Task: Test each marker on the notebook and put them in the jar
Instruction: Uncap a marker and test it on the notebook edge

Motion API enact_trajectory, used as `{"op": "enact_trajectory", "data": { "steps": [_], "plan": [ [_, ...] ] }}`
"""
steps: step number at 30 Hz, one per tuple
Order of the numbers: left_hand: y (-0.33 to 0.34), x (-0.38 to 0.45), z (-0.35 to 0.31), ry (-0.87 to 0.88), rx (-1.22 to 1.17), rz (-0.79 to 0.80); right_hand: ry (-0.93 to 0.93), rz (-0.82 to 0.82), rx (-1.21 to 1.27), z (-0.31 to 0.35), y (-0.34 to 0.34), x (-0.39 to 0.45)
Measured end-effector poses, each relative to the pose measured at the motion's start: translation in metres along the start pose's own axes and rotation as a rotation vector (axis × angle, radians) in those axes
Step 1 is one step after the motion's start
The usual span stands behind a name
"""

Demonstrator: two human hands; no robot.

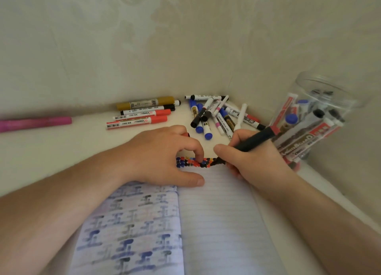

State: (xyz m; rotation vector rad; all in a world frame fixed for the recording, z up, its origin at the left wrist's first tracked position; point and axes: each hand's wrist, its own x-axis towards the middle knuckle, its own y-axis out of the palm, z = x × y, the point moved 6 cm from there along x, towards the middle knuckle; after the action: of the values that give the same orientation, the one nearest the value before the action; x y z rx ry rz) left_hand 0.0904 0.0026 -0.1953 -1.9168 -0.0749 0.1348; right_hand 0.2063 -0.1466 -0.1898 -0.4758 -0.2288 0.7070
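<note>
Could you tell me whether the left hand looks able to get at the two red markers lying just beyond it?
Probably yes. The left hand presses on the notebook, and the two red markers lie just beyond it with bare table between. It seems to hold a small red thing, so its grip may not be free.
</note>
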Motion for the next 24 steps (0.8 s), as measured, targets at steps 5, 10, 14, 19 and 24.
{"op": "enact_trajectory", "data": {
  "steps": [5, 10, 14, 19, 24],
  "plan": [
    [0.0003, 0.0013, -0.0009, -0.003, -0.007, 0.006, -0.020, -0.083, -0.021, 0.0006, -0.0034, -0.0003],
    [0.0005, 0.0001, -0.0007, -0.005, -0.020, 0.018, -0.030, -0.077, -0.078, 0.0002, -0.0011, -0.0030],
    [0.0008, 0.0000, -0.0009, 0.000, -0.016, 0.015, -0.022, -0.096, -0.073, -0.0011, -0.0021, -0.0021],
    [0.0014, 0.0010, -0.0010, 0.008, -0.004, 0.019, -0.014, -0.081, -0.127, 0.0007, 0.0001, -0.0021],
    [0.0016, 0.0009, -0.0008, 0.007, -0.007, 0.028, -0.019, -0.099, -0.131, 0.0013, -0.0014, -0.0014]
  ]
}}
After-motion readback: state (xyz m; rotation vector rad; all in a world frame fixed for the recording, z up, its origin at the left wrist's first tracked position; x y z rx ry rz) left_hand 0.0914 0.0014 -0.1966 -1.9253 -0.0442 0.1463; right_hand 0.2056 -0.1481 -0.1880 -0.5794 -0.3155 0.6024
